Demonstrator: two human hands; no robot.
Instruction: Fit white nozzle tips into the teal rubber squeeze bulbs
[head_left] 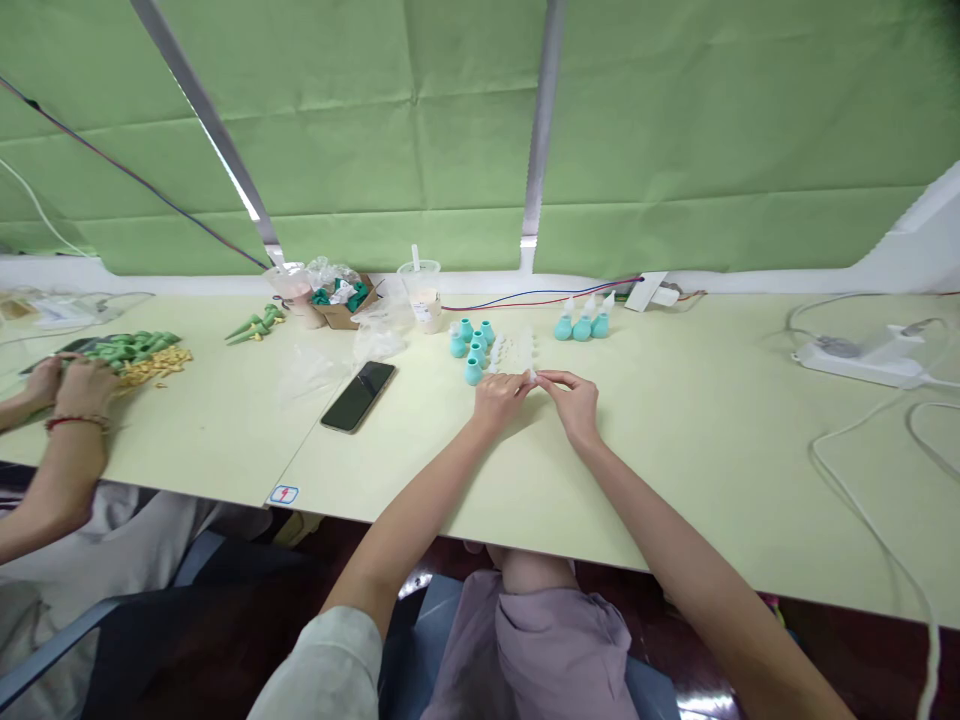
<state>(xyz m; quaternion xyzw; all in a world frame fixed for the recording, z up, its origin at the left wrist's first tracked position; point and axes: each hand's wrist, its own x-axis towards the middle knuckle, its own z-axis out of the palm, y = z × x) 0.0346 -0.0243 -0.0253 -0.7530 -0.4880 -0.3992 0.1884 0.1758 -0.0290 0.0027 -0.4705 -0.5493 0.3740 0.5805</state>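
My left hand (501,397) and my right hand (574,402) meet over the table, fingertips closed around a small white plastic piece (533,376). The fingers hide most of that piece. Just beyond them lie two rows of small translucent white parts (534,345); whether they are joined cannot be made out. To the left of these rows stands a group of turquoise rubber bulbs (473,372) with open necks. Farther back on the right, 3 turquoise bulbs with clear pointed nozzles (582,327) stand upright together.
A black phone (358,397) lies left of my arms. Behind it are plastic bags (379,335), a lidded drink cup (424,300) and a small cardboard box (349,315). A power strip (862,360) with cables lies right. At far left a co-worker's hands (79,385) handle green pieces.
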